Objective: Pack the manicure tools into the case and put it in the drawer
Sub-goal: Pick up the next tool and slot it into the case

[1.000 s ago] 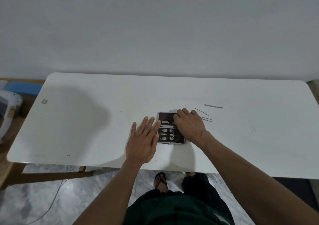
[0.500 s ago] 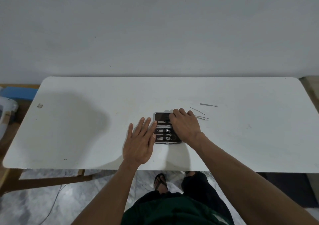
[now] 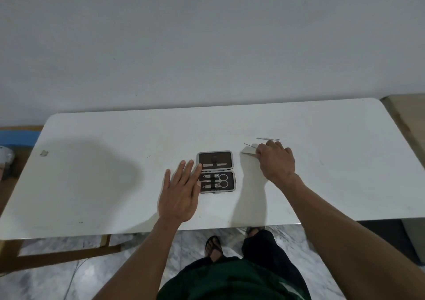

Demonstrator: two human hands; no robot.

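The manicure case [image 3: 216,172] lies open flat in the middle of the white table [image 3: 92,184]. Its far half holds a nail file, and its near half holds clippers and small scissors. My left hand [image 3: 181,192] rests flat and open on the table, fingertips touching the case's left edge. My right hand [image 3: 274,161] is to the right of the case, fingers curled down and pinched on a thin pointed metal tool [image 3: 248,153] at table level. A second thin tool [image 3: 250,145] pokes out just beyond it. A flat metal pusher [image 3: 268,138] lies behind the hand.
A small scrap [image 3: 43,153] lies near the table's far left corner. A blue object [image 3: 17,136] and a wooden frame [image 3: 69,253] are to the left and below. Marble floor and my sandalled foot [image 3: 213,247] show under the near edge. No drawer is visible.
My right hand has left the case and moved right onto the loose thin tools, uncovering the case's right side. My left hand stays by the case's left edge.
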